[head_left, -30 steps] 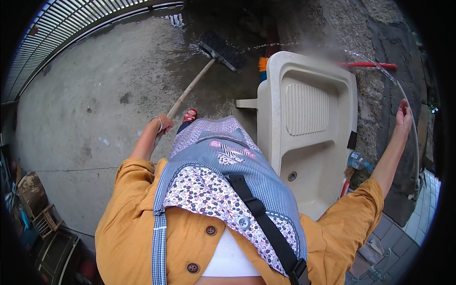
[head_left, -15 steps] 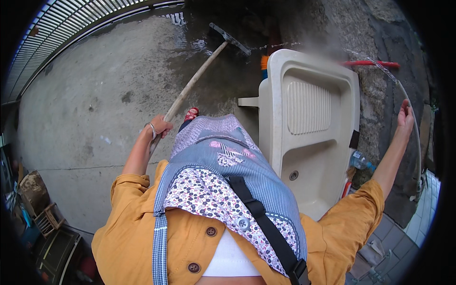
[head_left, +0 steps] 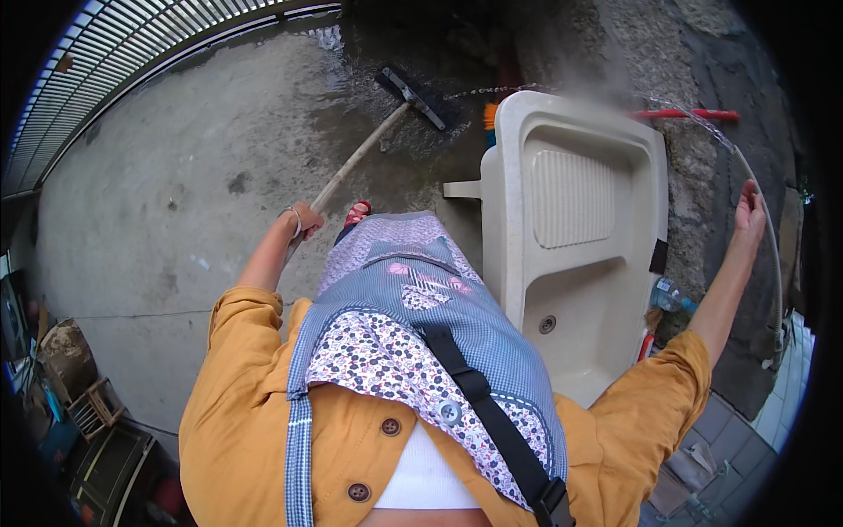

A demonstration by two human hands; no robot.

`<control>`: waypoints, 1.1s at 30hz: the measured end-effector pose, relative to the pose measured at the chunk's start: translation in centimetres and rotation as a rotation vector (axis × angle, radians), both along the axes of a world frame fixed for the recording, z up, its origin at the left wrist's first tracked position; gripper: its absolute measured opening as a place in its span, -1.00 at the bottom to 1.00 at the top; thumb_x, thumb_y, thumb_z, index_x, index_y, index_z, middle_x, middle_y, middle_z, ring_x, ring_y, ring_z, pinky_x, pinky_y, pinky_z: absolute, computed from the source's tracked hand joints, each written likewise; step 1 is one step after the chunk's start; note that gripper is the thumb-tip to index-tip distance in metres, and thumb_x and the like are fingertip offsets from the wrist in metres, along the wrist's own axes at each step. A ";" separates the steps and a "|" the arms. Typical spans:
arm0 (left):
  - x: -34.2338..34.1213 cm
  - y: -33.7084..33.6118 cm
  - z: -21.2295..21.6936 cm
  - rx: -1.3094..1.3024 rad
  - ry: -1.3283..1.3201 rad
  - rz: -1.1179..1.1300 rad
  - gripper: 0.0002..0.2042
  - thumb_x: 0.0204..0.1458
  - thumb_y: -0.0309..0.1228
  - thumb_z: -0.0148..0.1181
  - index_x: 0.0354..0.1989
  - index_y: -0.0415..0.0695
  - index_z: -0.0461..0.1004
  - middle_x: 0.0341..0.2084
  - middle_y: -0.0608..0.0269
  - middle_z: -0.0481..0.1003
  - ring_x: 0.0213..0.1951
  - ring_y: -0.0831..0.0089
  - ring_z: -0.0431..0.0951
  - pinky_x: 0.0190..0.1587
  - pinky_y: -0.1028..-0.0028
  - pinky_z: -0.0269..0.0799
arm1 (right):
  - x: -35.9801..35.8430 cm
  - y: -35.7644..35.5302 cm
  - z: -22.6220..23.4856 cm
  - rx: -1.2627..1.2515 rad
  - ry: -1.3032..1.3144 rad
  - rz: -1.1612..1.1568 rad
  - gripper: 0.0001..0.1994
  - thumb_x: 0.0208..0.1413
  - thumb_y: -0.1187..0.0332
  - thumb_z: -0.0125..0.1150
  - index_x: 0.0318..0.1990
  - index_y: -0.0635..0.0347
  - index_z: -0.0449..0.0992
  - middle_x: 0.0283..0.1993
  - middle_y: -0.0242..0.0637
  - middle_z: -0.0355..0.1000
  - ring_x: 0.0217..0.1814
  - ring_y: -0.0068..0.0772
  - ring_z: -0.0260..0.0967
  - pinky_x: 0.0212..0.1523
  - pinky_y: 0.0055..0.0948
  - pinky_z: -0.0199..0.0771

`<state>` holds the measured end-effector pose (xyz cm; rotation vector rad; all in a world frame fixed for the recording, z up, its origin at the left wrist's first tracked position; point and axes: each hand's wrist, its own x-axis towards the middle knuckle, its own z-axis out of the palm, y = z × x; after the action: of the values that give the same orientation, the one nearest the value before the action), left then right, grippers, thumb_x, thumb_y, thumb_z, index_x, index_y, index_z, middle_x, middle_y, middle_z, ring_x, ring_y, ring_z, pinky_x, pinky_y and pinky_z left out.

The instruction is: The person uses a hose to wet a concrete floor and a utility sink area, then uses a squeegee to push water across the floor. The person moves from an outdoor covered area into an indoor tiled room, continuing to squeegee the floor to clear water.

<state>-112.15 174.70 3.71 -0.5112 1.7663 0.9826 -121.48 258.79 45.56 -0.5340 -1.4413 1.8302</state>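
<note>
The left hand [head_left: 303,220] is clenched round the wooden handle of a long push broom [head_left: 364,154], and the broom is what has moved. A second ago its head lay closer in, on the concrete floor [head_left: 176,176] just off the near corner of the sink; half a second ago it had been pushed out toward the wall; now the dark brush head [head_left: 413,88] sits at the far edge of the floor, in the wet dark patch below the metal grille [head_left: 132,53]. The arm has stretched with it, so the handle runs from the hand at hip level straight out and away — a stroke at or near full reach.

The right hand [head_left: 748,211] is raised at the person's right side, fingers closed on a clear hose [head_left: 773,255]. A thin jet of water arcs from it across the rough stone wall [head_left: 667,53] and over the top of the beige stone wash sink [head_left: 580,237], landing near the brush head. This hand has hardly shifted across the three moments.

By my reading, water is being fed onto the far edge while the broom drives the wet outward — scrubbing and rinsing at once, with the floor nearer the person looking mostly dry.

A red sandal [head_left: 357,212] shows just beside the left hand.
</note>
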 end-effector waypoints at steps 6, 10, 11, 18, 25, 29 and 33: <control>3.5 -1.6 5.7 0.108 -0.024 0.158 -0.88 -0.34 -0.54 0.09 -0.67 -0.20 0.24 -0.84 0.29 0.27 -0.85 0.54 0.26 -0.84 0.53 0.19 | 0.8 0.7 -0.2 -0.018 -0.001 0.019 -0.83 0.09 0.53 -0.22 -0.29 0.52 0.27 -0.22 0.04 0.27 -0.12 -0.11 0.27 -0.02 -0.25 0.33; 4.7 -1.1 5.4 0.155 -0.042 0.197 -0.87 -0.32 -0.54 0.09 -0.72 -0.20 0.24 -0.85 0.31 0.26 -0.85 0.54 0.26 -0.84 0.52 0.19 | 0.9 0.9 -0.3 0.019 0.003 0.003 -0.84 0.08 0.53 -0.20 -0.30 0.52 0.27 -0.23 0.05 0.27 -0.13 -0.10 0.28 -0.02 -0.25 0.34; 4.6 -0.9 3.5 0.192 -0.056 0.202 -0.86 -0.31 -0.53 0.08 -0.74 -0.20 0.24 -0.85 0.31 0.25 -0.85 0.54 0.26 -0.83 0.52 0.19 | 1.3 1.1 -0.2 0.022 0.006 -0.003 -0.84 0.08 0.53 -0.20 -0.30 0.52 0.27 -0.24 0.05 0.27 -0.13 -0.10 0.28 -0.02 -0.24 0.34; -0.5 2.5 -1.7 0.114 -0.129 0.083 -0.84 -0.25 -0.53 0.06 -0.77 -0.22 0.27 -0.84 0.25 0.29 -0.84 0.47 0.28 -0.80 0.48 0.23 | 0.8 -3.2 -0.9 0.003 0.024 -0.026 -0.84 0.08 0.52 -0.19 -0.34 0.51 0.28 -0.25 0.05 0.28 -0.13 -0.07 0.28 -0.02 -0.23 0.34; -0.8 2.1 -2.3 0.156 -0.106 0.045 -0.87 -0.28 -0.52 0.08 -0.75 -0.24 0.31 -0.85 0.18 0.29 -0.84 0.39 0.29 -0.79 0.43 0.23 | 4.0 -9.6 -2.1 -0.110 0.020 0.044 -0.92 -0.05 0.67 -0.15 -0.36 0.48 0.25 -0.33 0.00 0.26 -0.32 -0.15 0.32 -0.22 -0.22 0.46; -0.6 2.5 -2.9 0.214 -0.241 0.177 -0.86 -0.23 -0.55 0.04 -0.73 -0.18 0.24 -0.85 0.28 0.22 -0.84 0.47 0.21 -0.79 0.46 0.18 | 5.8 -13.3 -1.3 -0.035 -0.135 -0.100 -0.90 -0.06 0.66 -0.13 -0.33 0.44 0.26 -0.36 0.00 0.28 -0.40 -0.20 0.33 -0.37 -0.25 0.49; -0.3 2.1 -4.3 0.183 -0.269 0.149 -0.85 -0.21 -0.53 0.01 -0.73 -0.16 0.22 -0.86 0.32 0.16 -0.84 0.48 0.17 -0.79 0.47 0.14 | 10.3 -13.5 -1.0 -0.055 -0.150 -0.371 -0.79 -0.08 0.69 -0.20 -0.22 0.46 0.18 -0.27 0.03 0.21 -0.39 -0.18 0.32 -0.38 -0.22 0.49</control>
<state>-112.45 176.77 -0.63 -0.6334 1.4004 1.1118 -111.18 245.25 44.53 -0.9185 -1.2874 1.5626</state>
